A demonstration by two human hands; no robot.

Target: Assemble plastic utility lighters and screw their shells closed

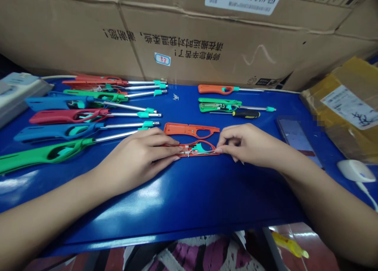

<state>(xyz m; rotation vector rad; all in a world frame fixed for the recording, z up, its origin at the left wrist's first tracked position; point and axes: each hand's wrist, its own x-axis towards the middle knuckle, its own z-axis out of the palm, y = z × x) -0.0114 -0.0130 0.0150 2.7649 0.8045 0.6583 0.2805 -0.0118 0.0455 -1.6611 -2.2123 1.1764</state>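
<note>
An opened orange lighter half [198, 148] with a teal trigger and thin wires lies on the blue table [189, 196] between my hands. My left hand [141, 155] rests flat over its left end, fingers pressed on it. My right hand [246, 143] pinches its right end with curled fingers. The matching empty orange shell [190, 129] lies just behind, untouched.
Several long-nosed lighters in red, green and blue [76, 117] lie in rows at the left. An orange lighter [220, 89], a green one [220, 105] and a screwdriver [245, 114] sit behind. Cardboard boxes [189, 35] wall the back; a phone [297, 137], a mouse [356, 170] and a yellow parcel [345, 106] are at right.
</note>
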